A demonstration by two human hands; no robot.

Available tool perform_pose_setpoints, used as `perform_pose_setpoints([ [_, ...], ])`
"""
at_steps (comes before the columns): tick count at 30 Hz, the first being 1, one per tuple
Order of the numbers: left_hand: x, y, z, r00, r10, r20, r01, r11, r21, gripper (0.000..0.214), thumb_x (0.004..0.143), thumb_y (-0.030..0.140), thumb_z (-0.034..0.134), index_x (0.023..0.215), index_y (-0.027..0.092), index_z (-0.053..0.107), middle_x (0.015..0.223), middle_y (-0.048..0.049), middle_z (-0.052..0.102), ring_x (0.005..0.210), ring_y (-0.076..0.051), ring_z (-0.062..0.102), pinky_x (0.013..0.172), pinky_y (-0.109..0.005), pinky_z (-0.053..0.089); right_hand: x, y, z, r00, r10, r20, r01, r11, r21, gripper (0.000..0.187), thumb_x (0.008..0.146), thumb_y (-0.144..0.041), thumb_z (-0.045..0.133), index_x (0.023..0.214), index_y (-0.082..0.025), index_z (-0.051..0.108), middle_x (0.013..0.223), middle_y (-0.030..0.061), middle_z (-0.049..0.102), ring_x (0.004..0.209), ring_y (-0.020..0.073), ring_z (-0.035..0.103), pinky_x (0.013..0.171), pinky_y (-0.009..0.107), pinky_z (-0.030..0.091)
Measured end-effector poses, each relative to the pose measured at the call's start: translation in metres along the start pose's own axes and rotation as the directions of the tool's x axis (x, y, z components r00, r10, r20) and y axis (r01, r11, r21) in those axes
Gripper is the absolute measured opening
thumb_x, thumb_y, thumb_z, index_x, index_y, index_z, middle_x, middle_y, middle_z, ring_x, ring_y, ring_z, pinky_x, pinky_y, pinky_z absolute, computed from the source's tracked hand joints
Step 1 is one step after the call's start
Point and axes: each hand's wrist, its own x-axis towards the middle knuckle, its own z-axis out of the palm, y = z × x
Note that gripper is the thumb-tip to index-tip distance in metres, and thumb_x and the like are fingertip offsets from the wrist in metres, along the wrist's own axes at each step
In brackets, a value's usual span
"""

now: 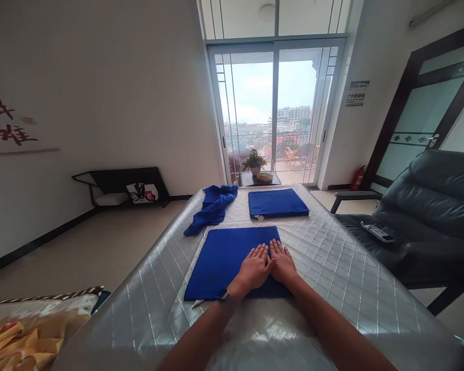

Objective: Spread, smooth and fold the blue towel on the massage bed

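A folded blue cloth lies flat in front of me on the silver quilted mattress. My left hand rests on its right half, palm down with the fingers stretched out. Beside it, my right hand lies flat along the cloth's right edge, and the two hands touch near the thumbs. Neither hand grips anything. Farther back sits a neat stack of folded blue cloth with a small white tag at its front. To its left, a crumpled blue cloth trails toward the mattress's left edge.
A black recliner with a pale device on it stands at the right. Beyond the mattress, a small table holds a potted plant before sliding glass doors. A bench with a bag is at left; yellowish fabric lies lower left.
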Motion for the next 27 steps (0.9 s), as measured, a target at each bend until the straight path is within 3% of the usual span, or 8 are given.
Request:
perform_pose_setpoints([
  [2, 0.004, 0.008, 0.007, 1.0, -0.028, 0.008, 0.028, 0.999, -0.028, 0.071, 0.104, 0.054, 0.01, 0.155, 0.013, 0.034, 0.159, -0.0119, 0.038, 0.15, -0.022, 0.03, 0.124, -0.042, 0.025, 0.0, 0.001, 0.0, 1.0, -0.01, -0.003, 0.01, 1.0, -0.004, 0.067, 0.102, -0.04, 0.023, 0.16, -0.006, 0.019, 0.167, 0.0104, 0.012, 0.154, 0.0218, 0.008, 0.123, 0.04, 0.008],
  [5, -0.001, -0.005, 0.005, 0.997, -0.07, 0.017, 0.07, 0.998, -0.008, 0.071, 0.103, 0.057, 0.012, 0.156, 0.015, 0.033, 0.161, -0.0107, 0.034, 0.151, -0.023, 0.026, 0.124, -0.044, 0.022, 0.0, 0.0, -0.001, 1.0, 0.003, -0.017, -0.003, 1.0, 0.011, 0.067, 0.102, -0.043, 0.021, 0.159, -0.007, 0.021, 0.167, 0.0101, 0.015, 0.154, 0.0219, 0.009, 0.123, 0.041, 0.008],
  [12, -0.05, -0.08, -0.018, 0.963, -0.264, 0.062, 0.256, 0.96, 0.114, 0.078, 0.101, 0.063, 0.013, 0.156, 0.012, 0.032, 0.163, -0.0112, 0.027, 0.152, -0.024, 0.022, 0.125, -0.045, 0.02, -0.001, -0.002, -0.003, 1.0, 0.02, -0.019, -0.019, 0.999, 0.047, 0.071, 0.102, -0.047, 0.02, 0.159, -0.005, 0.02, 0.166, 0.01, 0.016, 0.154, 0.0223, 0.01, 0.123, 0.041, 0.006],
  [17, -0.088, -0.125, -0.025, 0.938, -0.347, 0.003, 0.341, 0.924, 0.172, 0.079, 0.1, 0.065, 0.015, 0.157, 0.012, 0.031, 0.163, -0.0125, 0.027, 0.152, -0.026, 0.024, 0.124, -0.046, 0.02, 0.0, -0.002, -0.003, 1.0, 0.024, 0.001, -0.024, 0.999, 0.031, 0.071, 0.102, -0.046, 0.019, 0.159, -0.005, 0.019, 0.167, 0.0097, 0.013, 0.154, 0.0216, 0.009, 0.123, 0.041, 0.006],
  [20, -0.098, -0.131, -0.027, 0.933, -0.359, -0.012, 0.355, 0.917, 0.18, 0.08, 0.1, 0.065, 0.015, 0.156, 0.012, 0.031, 0.163, -0.0128, 0.029, 0.151, -0.026, 0.024, 0.124, -0.045, 0.02, 0.001, -0.001, -0.002, 1.0, 0.03, -0.003, -0.029, 0.999, 0.021, 0.071, 0.102, -0.047, 0.019, 0.16, -0.006, 0.019, 0.167, 0.0096, 0.013, 0.154, 0.021, 0.009, 0.123, 0.04, 0.006],
  [27, -0.098, -0.125, -0.027, 0.923, -0.381, -0.051, 0.384, 0.909, 0.164, 0.082, 0.1, 0.066, 0.013, 0.156, 0.01, 0.032, 0.162, -0.0147, 0.031, 0.151, -0.027, 0.026, 0.124, -0.046, 0.02, 0.001, -0.002, 0.001, 0.999, 0.036, -0.036, -0.036, 0.999, 0.011, 0.07, 0.102, -0.047, 0.02, 0.159, -0.007, 0.021, 0.167, 0.0092, 0.016, 0.154, 0.021, 0.011, 0.123, 0.039, 0.006],
])
